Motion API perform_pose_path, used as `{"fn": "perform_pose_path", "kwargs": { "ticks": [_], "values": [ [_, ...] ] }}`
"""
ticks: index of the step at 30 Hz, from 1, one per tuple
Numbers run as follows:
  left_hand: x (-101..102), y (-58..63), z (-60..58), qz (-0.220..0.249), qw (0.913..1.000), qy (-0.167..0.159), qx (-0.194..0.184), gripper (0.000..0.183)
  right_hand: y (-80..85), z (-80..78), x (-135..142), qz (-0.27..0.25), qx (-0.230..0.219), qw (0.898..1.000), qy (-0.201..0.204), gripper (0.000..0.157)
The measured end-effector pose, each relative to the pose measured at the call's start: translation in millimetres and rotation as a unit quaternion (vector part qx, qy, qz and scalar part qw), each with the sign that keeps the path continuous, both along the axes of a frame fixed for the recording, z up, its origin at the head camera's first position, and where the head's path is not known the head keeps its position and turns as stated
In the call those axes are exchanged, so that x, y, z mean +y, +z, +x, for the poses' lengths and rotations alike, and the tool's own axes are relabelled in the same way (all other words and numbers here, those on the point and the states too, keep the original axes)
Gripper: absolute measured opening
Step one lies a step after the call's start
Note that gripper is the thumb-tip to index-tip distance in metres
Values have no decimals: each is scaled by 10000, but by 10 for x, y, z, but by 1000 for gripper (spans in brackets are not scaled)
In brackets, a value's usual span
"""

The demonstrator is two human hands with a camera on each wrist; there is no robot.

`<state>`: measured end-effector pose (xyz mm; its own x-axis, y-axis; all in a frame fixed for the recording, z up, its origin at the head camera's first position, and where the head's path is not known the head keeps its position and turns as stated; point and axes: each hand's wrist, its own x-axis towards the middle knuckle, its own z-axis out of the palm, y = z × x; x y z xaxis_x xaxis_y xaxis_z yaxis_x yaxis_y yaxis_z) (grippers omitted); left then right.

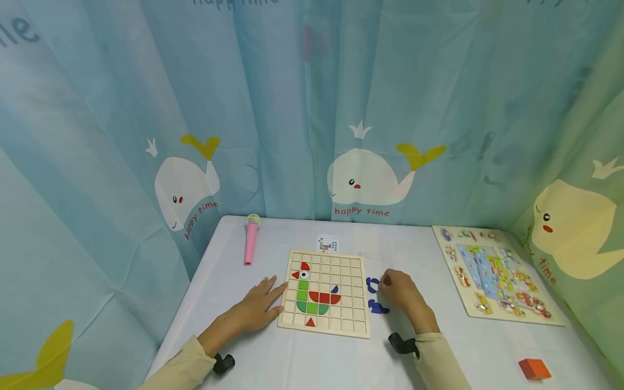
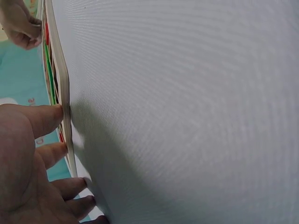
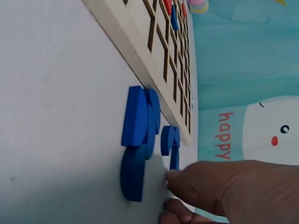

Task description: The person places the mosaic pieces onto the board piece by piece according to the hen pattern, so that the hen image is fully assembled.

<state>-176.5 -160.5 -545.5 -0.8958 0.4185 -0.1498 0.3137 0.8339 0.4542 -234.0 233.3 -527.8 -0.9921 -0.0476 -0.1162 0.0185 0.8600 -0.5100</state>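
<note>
A wooden grid board (image 1: 346, 319) lies on the table, with red, green and blue pieces set into a bird shape and a round eye piece (image 1: 304, 275). My left hand (image 1: 258, 306) rests spread at the board's left side, thumb and fingertips against its edge in the left wrist view. My right hand (image 1: 402, 290) bends its fingers by a ring-like group of blue curved pieces (image 1: 369, 288) right of the board. In the right wrist view its thumb (image 3: 187, 179) is right at one; I cannot tell whether it pinches it. Nearer me lie more blue pieces (image 3: 135, 116).
A small picture card (image 1: 327, 244) with a bird lies behind the board. A pink toy microphone (image 1: 250, 244) is at the back left. On the right are a picture puzzle board (image 1: 463, 254) and an orange block (image 1: 534, 369). Whale-printed curtains (image 1: 292, 108) surround the table.
</note>
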Motion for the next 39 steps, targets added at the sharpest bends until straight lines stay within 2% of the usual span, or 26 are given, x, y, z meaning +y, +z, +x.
{"fn": "perform_pose_path", "kwargs": {
  "ticks": [2,5,9,13,17,19,24,26,34,39],
  "values": [
    [2,8,5,14,10000,6,-1,61,-8,-3,0,-8,-50,10000,-37,14],
    [6,30,15,53,10000,20,-11,61,-28,-26,-17,-111,58,9997,197,21],
    [10,47,25,82,10000,12,-11,61,-69,-63,-40,-145,226,9987,436,17],
    [13,50,27,108,9999,-13,5,61,-89,-74,-27,-67,77,9999,32,12],
    [14,47,26,131,9999,-10,-29,61,-68,-69,27,-4,-78,9994,-335,22],
    [14,45,25,123,9999,3,-48,61,-57,-72,67,-72,-125,9996,-253,22],
    [14,40,18,24,10000,39,-43,61,-37,-74,149,-182,-83,9993,329,20],
    [14,38,17,6,10000,44,-44,61,-42,-69,164,-147,-42,9991,407,19],
    [7,19,10,12,10000,47,-38,61,-88,-70,139,-20,128,9999,101,20],
    [7,15,11,32,10000,48,-48,62,-55,-46,4,-112,385,9992,-4,25]
  ]
}}
